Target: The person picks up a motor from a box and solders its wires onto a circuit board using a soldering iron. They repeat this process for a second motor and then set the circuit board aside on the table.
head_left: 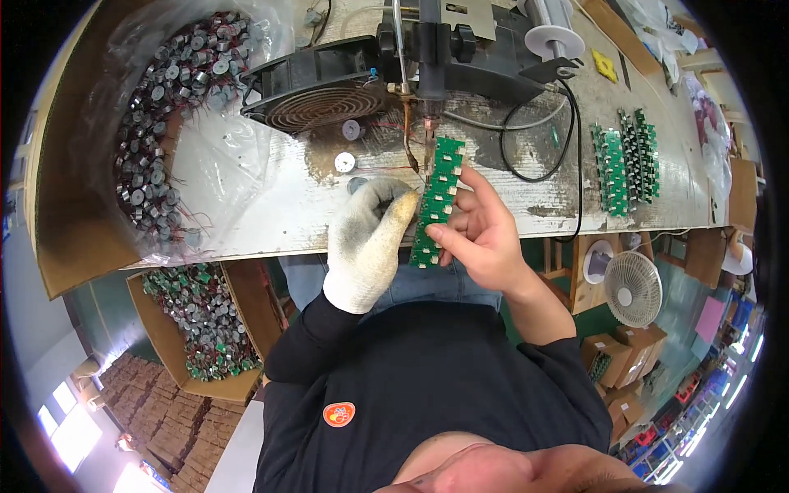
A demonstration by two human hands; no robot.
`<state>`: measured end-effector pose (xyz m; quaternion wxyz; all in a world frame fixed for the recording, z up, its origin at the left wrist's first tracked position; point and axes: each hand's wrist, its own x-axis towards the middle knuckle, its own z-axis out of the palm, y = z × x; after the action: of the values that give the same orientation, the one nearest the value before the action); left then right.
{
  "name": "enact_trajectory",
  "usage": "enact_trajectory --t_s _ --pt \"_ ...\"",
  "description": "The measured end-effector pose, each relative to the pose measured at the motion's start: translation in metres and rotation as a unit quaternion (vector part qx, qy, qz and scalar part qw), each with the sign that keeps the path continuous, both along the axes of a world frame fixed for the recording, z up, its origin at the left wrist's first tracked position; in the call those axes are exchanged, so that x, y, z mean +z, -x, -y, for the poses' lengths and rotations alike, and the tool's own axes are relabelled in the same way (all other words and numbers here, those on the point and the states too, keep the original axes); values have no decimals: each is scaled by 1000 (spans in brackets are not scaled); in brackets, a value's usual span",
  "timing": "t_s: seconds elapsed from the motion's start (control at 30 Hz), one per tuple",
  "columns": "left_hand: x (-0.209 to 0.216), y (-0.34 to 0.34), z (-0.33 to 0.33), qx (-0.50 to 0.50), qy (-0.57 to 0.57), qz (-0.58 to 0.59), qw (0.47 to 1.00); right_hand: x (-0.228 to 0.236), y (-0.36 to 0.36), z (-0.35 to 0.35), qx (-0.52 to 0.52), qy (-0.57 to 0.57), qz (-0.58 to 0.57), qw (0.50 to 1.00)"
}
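Note:
My bare right hand (pixel 491 242) grips a long green circuit board strip (pixel 438 201) with pale connectors along it, thumb on its face and fingers behind. The strip stands slightly tilted, its far end just below the soldering head (pixel 429 123). A thin bent tube (pixel 409 140) points down beside that end. My left hand, in a white work glove (pixel 362 255) with dirty fingertips, pinches close against the strip's left edge. Whatever lies between those fingertips is too small to make out. A small round motor (pixel 355 186) shows by the gloved knuckles, and a white-faced one (pixel 344 163) lies beyond.
A black fan (pixel 325 90) stands behind the motors. To the left, a plastic-lined box (pixel 90 205) holds many wired motors; a lower carton (pixel 230 386) holds motors with green boards. More board strips (pixel 612 172) lie at right, past a looped black cable (pixel 579 164). A solder spool (pixel 552 41) sits far right.

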<state>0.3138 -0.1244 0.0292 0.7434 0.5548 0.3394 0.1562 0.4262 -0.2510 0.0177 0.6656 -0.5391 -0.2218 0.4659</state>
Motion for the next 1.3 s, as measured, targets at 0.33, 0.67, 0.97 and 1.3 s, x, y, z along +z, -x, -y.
enact_trajectory --t_s 0.33,0.67,0.97,1.3 --pt "4 -3 -5 -8 83 -2 997 1 -1 0 -3 -12 15 1000" --pt "5 -4 -8 -24 40 -20 999 2 -3 -3 0 4 13 1000" --pt "6 -5 -8 12 91 0 996 7 -3 -5 -3 -15 28 999" --pt "6 -5 -3 12 68 -11 998 0 1 0 -10 3 27 1000"
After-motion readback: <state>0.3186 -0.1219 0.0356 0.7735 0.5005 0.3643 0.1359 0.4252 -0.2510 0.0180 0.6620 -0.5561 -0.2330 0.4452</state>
